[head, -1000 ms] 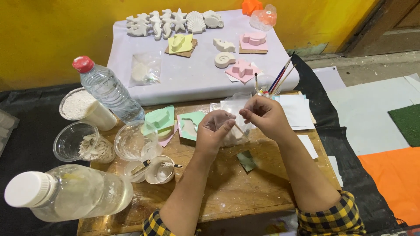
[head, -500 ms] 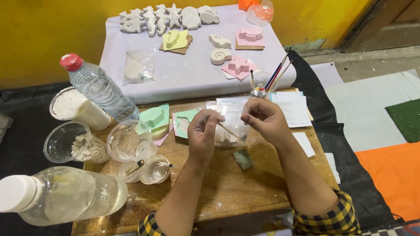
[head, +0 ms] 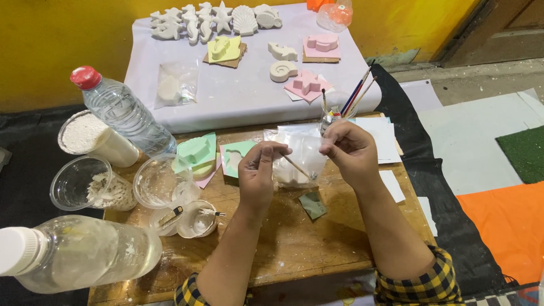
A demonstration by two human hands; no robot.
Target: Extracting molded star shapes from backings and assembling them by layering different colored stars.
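Fingers [head: 266, 153] pinched thin wooden stick [head: 294, 166] over clear bag [head: 300, 153]; risked piercing it if pushed carelessly.

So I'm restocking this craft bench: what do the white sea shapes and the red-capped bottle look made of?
The white sea shapes look like cast plaster: matte, chalky, uniformly white, though air-dry clay is possible. The red-capped bottle looks like thin clear plastic, glossy and ribbed, see-through down its whole length.

My left hand [head: 258, 170] covers one end of the thin stick [head: 294, 166]. The lying bottle [head: 79, 252] is cut off at the left edge, and the orange container [head: 334, 12] at the top.
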